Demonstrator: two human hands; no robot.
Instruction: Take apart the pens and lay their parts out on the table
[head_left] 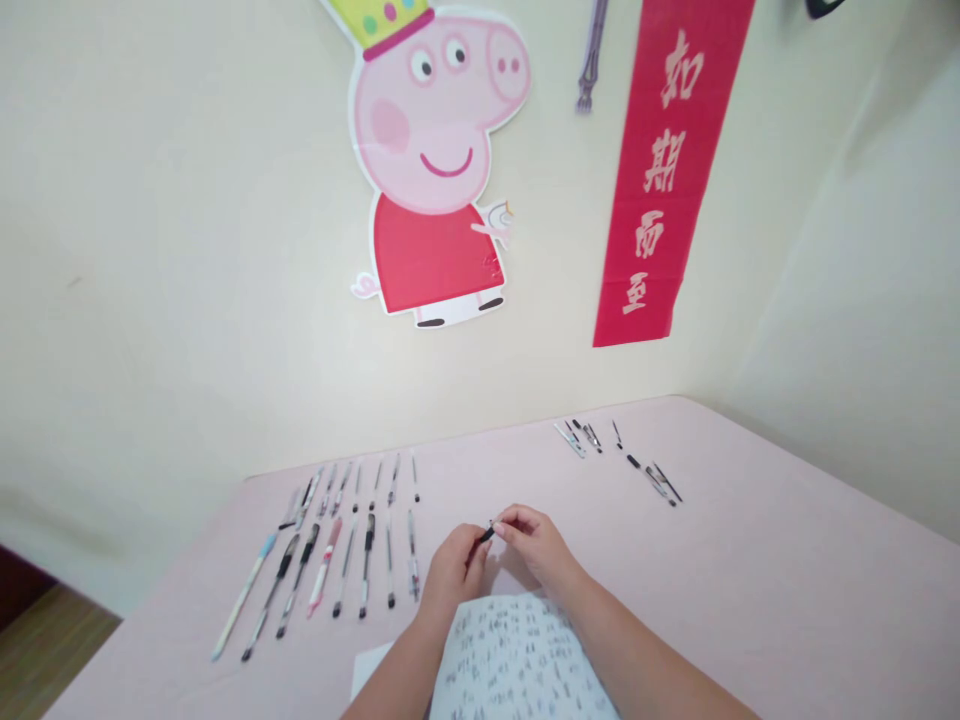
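Over the table's near middle, my left hand [454, 566] has its fingers closed round a dark pen [487, 533], of which only a short black length shows. My right hand [537, 542] meets it from the other side, thumb and forefinger pinched at the pen's upper end, where a small pale bit shows. Whether the pen is whole or only a part cannot be made out. Below my wrists lies a sheet of paper [521, 655] covered in handwriting.
Two rows of pens lie on the left of the pink table [750, 560], among them a pink pen [325, 567] and a pale pen with a blue end [244, 598]. Loose pen parts [656, 482] lie at the far right. A wall [225, 250] stands behind.
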